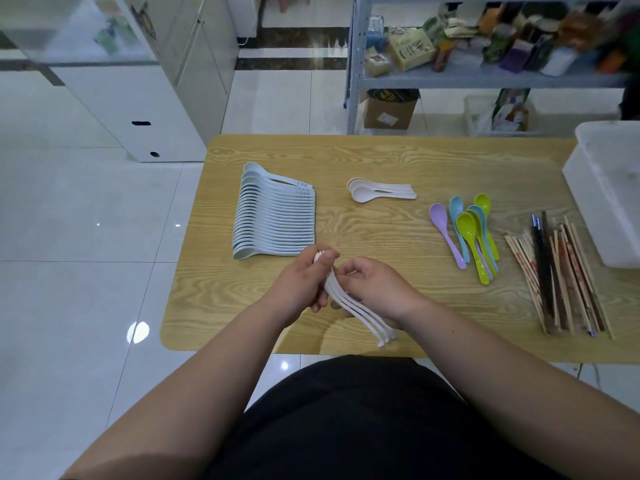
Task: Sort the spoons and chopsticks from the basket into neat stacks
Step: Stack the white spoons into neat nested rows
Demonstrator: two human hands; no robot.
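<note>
Hands: left hand (301, 285) and right hand (375, 289) both curled round a bunch of smooth white plastic spoons (367, 318) over the wood-grain counter (381, 244).
Stack: a long row of pale nested spoons (277, 216) lay just behind the hands.
Chopsticks: thin wooden chopsticks (568, 282) lay beside the white plastic basket (609, 188).

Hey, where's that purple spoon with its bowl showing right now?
In the head view the purple spoon lies on the right half of the wooden table, leftmost of the coloured spoons, left of the chopsticks.
</note>
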